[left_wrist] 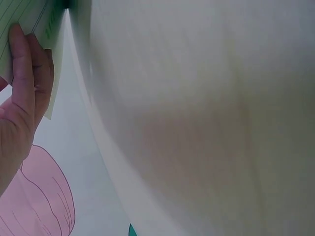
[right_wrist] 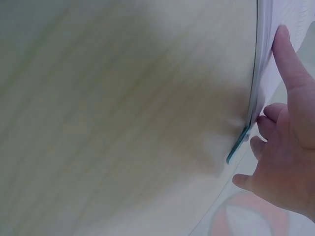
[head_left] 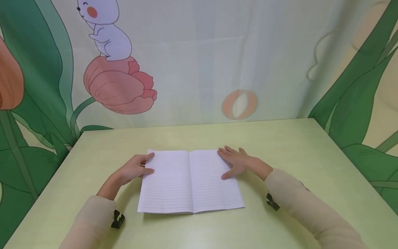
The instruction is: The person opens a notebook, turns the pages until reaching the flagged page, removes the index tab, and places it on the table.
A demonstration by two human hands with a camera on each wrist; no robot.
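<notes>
An open lined notebook [head_left: 168,186] lies on the table with blank ruled pages facing up. At its left edge my left hand [head_left: 132,169] holds the page side, thumb and forefinger reaching over the margin. The left wrist view shows that hand [left_wrist: 22,103] with fingers along a lined sheet [left_wrist: 47,24] that bears green print. My right hand [head_left: 234,162] rests on the upper right page, fingers spread. From the right wrist, the thumb of the right hand [right_wrist: 290,132] lies against the notebook's page [right_wrist: 278,59], and a teal cover corner [right_wrist: 238,145] sticks out below.
The pale yellow-green table [head_left: 192,231] reaches back to a printed curtain [head_left: 186,69] with a rabbit and flowers. A black clip-like piece [head_left: 117,219] sits at the left sleeve, and another [head_left: 272,202] at the right sleeve.
</notes>
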